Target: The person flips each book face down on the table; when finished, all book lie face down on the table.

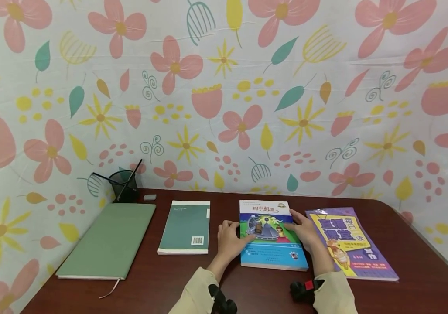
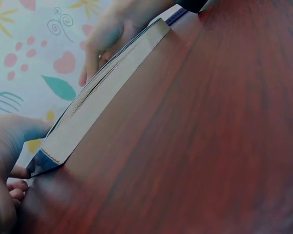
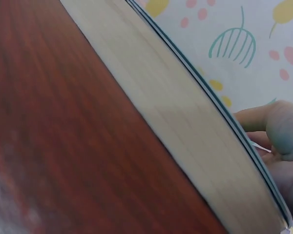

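Head view | both hands, left (image 1: 229, 239) and right (image 1: 305, 231), grip blue book (image 1: 272, 248) edges | fingertips hidden beneath cover

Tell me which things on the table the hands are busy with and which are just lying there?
Busy with:
- blue picture book, lying flat
- left hand, on its left edge
- right hand, on its right edge

Just lying there:
- purple book
- teal book
- green notebook
- black pen cup
- small grey eraser
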`<state>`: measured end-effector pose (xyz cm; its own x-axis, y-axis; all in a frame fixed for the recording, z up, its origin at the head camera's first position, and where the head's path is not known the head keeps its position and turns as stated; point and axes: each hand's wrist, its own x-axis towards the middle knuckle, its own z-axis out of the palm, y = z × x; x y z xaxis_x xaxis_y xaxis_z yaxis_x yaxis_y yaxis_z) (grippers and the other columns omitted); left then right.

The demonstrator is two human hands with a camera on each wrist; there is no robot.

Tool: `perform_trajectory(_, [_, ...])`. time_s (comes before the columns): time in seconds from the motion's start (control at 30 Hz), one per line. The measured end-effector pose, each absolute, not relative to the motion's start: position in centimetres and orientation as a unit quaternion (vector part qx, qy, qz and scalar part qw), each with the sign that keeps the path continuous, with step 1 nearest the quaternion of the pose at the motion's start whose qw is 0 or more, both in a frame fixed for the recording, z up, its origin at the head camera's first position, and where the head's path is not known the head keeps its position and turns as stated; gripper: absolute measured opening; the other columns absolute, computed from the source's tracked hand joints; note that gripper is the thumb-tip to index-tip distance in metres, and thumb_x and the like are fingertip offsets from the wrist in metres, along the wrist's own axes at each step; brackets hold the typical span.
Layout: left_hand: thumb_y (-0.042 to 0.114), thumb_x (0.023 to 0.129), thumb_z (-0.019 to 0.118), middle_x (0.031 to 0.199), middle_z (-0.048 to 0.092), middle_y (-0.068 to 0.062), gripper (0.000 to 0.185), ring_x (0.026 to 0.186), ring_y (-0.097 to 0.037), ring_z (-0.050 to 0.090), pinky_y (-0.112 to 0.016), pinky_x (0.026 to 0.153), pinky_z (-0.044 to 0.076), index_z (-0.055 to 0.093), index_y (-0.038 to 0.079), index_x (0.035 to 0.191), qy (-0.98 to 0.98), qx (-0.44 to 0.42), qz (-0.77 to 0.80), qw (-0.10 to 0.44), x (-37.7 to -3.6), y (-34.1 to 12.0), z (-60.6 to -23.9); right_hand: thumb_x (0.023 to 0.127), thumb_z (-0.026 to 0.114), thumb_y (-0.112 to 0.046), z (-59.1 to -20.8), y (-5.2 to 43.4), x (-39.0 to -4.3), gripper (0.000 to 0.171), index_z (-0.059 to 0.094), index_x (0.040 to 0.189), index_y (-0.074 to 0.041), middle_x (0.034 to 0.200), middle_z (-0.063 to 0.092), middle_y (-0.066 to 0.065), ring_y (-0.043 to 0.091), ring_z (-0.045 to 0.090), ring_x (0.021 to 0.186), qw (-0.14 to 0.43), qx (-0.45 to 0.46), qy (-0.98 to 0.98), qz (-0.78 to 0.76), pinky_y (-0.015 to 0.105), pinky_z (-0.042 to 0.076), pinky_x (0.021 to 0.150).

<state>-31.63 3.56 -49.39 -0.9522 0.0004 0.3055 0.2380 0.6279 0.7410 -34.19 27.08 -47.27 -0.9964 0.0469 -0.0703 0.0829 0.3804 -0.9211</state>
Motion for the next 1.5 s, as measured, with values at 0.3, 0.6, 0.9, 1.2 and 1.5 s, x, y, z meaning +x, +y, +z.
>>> perform_trajectory(0.3, [0.044,0.072,0.076,0.117,0.049,-0.011,0.055,0.106,-0.026,0.042,-0.051,0.092,0.032,0.064,0.014,0.116,-0.878,-0.062,-0.462,0.109,-31.0,4.0,-49.1,0.090,0.057,-0.014,-47.4,26.5,-34.2,0.069,0.022,0.149,-0.008,0.154,0.014,0.025,0.041,0.024,0.138,0.030,0.023,0.829,-0.558,0.051,0.031,0.108])
perform_trajectory(0.6, [0.031,0.068,0.081,0.107,0.044,-0.006,0.050,0.096,-0.019,0.038,-0.040,0.081,0.037,0.067,0.018,0.114,-0.851,-0.035,-0.509,0.121,-30.2,5.4,-48.8,0.087,0.059,-0.012,-47.3,25.7,-34.4,0.073,0.021,0.149,-0.009,0.155,0.012,0.023,0.039,0.017,0.142,0.024,0.045,0.816,-0.576,0.052,0.021,0.113])
perform_trajectory(0.9, [0.038,0.064,0.084,0.117,0.048,-0.014,0.085,0.107,-0.028,0.040,-0.051,0.094,0.029,0.049,-0.001,0.130,-0.861,-0.005,-0.491,0.129,-30.3,5.2,-49.1,0.088,0.059,-0.013,-47.3,25.8,-34.4,0.072,0.021,0.149,-0.010,0.155,0.012,0.024,0.041,0.014,0.143,0.029,0.056,0.820,-0.569,0.052,0.019,0.114])
perform_trajectory(1.2, [0.041,0.064,0.083,0.119,0.049,-0.014,0.076,0.107,-0.029,0.040,-0.053,0.094,0.022,0.055,-0.002,0.121,-0.867,-0.009,-0.478,0.142,-30.0,5.1,-49.2,0.088,0.059,-0.013,-47.4,25.8,-34.3,0.072,0.022,0.149,-0.010,0.154,0.012,0.025,0.041,0.013,0.143,0.027,0.056,0.822,-0.566,0.053,0.019,0.114])
perform_trajectory(1.5, [0.033,0.069,0.081,0.135,0.051,-0.011,0.079,0.120,-0.032,0.046,-0.053,0.101,0.023,0.047,0.004,0.134,-0.846,-0.030,-0.523,0.104,-30.1,5.2,-49.2,0.088,0.057,-0.012,-47.0,26.3,-34.1,0.073,0.019,0.150,-0.014,0.156,0.011,0.023,0.041,0.011,0.143,0.022,0.067,0.815,-0.575,0.054,0.016,0.114])
